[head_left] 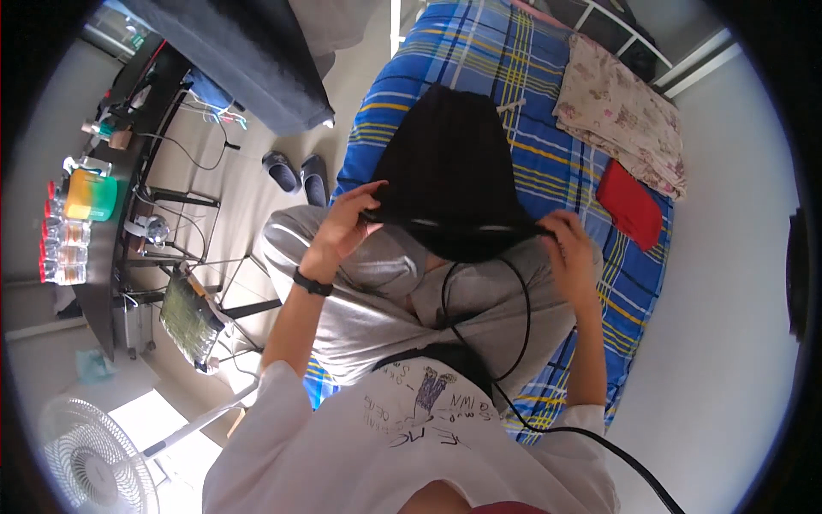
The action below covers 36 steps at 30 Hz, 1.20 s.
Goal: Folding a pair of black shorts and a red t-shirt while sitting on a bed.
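A black garment (449, 171) is spread over the bed in front of my crossed legs, its near edge lifted and sagging in the middle. I cannot tell its exact kind. My left hand (349, 221) pinches the left corner of that edge, thumb and fingers closed on the cloth. At the opposite corner, my right hand (568, 247) grips the cloth too. A short white cord or strip (512, 105) lies by the garment's far right side. Grey trousers (342, 265) cover my legs under the raised edge.
I sit on a bed with a blue plaid sheet (539, 150). A folded floral cloth (618, 111) and a red cloth (629, 206) lie to the right, near the wall. A black cable (524, 317) loops over my lap. Left are slippers (295, 176), a dark desk (101, 291) and a fan (96, 467).
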Tool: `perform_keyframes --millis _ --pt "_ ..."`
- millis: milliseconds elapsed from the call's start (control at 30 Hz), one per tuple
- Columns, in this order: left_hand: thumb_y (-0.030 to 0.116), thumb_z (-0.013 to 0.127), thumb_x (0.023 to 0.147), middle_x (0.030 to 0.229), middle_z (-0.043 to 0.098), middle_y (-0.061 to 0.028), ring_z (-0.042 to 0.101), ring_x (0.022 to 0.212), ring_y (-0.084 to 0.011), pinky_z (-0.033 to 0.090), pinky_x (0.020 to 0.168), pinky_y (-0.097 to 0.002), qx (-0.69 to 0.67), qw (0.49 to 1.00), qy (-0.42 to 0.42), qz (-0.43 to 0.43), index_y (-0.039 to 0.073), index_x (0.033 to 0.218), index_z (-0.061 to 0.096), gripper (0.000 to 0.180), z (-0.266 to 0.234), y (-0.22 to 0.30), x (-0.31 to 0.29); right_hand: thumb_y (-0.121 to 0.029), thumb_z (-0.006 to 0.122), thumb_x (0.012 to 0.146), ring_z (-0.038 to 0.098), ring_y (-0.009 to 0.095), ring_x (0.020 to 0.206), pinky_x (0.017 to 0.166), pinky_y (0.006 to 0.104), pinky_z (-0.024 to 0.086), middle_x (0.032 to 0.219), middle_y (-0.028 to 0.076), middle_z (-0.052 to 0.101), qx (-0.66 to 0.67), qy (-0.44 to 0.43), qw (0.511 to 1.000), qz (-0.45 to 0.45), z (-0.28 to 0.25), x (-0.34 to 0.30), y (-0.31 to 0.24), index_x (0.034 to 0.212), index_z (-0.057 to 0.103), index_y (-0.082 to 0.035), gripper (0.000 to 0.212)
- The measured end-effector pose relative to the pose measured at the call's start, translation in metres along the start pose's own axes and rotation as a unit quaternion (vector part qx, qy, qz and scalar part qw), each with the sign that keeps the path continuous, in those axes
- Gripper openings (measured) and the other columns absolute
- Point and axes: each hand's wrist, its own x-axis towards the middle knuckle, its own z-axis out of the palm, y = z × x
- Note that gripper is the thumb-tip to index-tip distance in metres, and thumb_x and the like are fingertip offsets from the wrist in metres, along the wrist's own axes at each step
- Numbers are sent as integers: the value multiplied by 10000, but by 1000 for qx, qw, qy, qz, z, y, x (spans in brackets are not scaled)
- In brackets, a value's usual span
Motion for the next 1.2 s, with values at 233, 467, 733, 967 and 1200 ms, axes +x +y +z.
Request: perform_keyframes --millis 233,467,733,967,1200 --pt "212 647 941 1125 591 -109 650 1020 -330 508 988 -447 -105 987 -55 113 42 1211 562 331 19 70 114 -55 646 888 627 335 952 834 397 518 1062 168 636 -17 164 986 22 47 149 116 1230 593 -44 346" --pt "363 771 829 1307 560 -247 546 1221 -379 456 1015 -438 538 756 110 357 -9 1397 460 746 -17 -1 170 -294 751 838 617 454 1065 892 486 523 1172 249 600 -146 -39 978 142 114 103 159 1493 366 -134 777" --pt "547 869 672 1246 613 -285 608 1163 -387 481 984 -416 429 874 57 221 -116 1336 459 1024 -5 0 228 -569 741 788 671 481 928 807 529 539 1003 316 663 -78 -150 943 286 143 154 156 1560 206 -115 1043" --pt "382 839 806 1178 671 -97 634 1063 -208 487 927 -317 315 944 22 96 -16 1289 579 677 -6 -2 224 -280 790 810 619 502 1077 936 481 500 1191 321 624 -9 -119 955 273 156 146 177 1541 226 -113 939" --pt "478 733 847 1039 704 -256 681 971 -420 537 826 -436 459 802 216 317 -27 1129 653 585 -12 -11 227 -321 823 770 603 479 1138 951 474 502 1235 321 611 22 -18 962 272 175 139 195 1543 213 -118 1006"
